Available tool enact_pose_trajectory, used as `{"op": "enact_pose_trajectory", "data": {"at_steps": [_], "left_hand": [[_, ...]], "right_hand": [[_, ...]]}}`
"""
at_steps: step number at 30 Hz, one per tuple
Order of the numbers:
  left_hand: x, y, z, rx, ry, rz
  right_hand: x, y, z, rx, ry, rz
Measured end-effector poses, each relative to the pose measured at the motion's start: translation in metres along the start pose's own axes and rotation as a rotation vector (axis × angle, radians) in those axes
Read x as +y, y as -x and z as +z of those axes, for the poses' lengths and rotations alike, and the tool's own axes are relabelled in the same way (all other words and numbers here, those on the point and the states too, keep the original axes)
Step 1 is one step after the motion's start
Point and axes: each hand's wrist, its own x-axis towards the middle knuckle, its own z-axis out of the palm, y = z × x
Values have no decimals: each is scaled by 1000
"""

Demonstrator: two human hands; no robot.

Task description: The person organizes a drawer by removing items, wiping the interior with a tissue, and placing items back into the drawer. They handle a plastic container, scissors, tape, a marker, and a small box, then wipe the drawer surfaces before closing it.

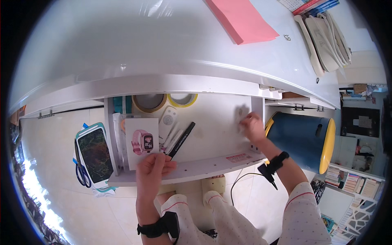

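Note:
An open white drawer (214, 128) lies before me. My left hand (156, 165) is over its front edge, beside a white box picturing a pink smartwatch (142, 128) and the lower end of a black marker (182, 140); whether it grips anything is unclear. My right hand (253, 127) is at the drawer's right end, fingertips drawn together and blurred; I cannot tell if something small is between them. Behind the box are a brown tape roll (150, 102), a yellow-edged tape roll (183, 99) and a white remote control (167, 120). Pens lie beside the marker.
Above the drawer is a glossy white tabletop (122, 46) with pink paper (245, 21) and a cream appliance with a cord (324, 43). A blue bin with yellow rims (300, 142) stands right. Left are a drawing tablet (95, 153) and blue-handled scissors (82, 174).

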Motion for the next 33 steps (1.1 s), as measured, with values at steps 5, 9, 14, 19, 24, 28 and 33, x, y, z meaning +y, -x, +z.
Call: {"op": "enact_pose_trajectory", "data": {"at_steps": [5,9,14,19,24,28,33], "left_hand": [[6,0,9,-33,-13,-5],[3,0,5,-5,-25,-18],[2,-1,8,-18,-9,-16],[3,1,5,1,-61,-16],[15,7,7,-63,-127,-14],[3,10,6,-158,-116,148],[-7,1,-2,-161,-157,211]], "right_hand": [[2,-73,30,484,105,-104],[-81,-101,12,173,-44,-3],[-72,-75,20,89,-115,-353],[-70,-18,24,-168,-211,-616],[-94,18,5,-547,-674,-235],[-151,34,-16,-561,-1222,-257],[-167,25,-26,-440,-1125,-296]]}}
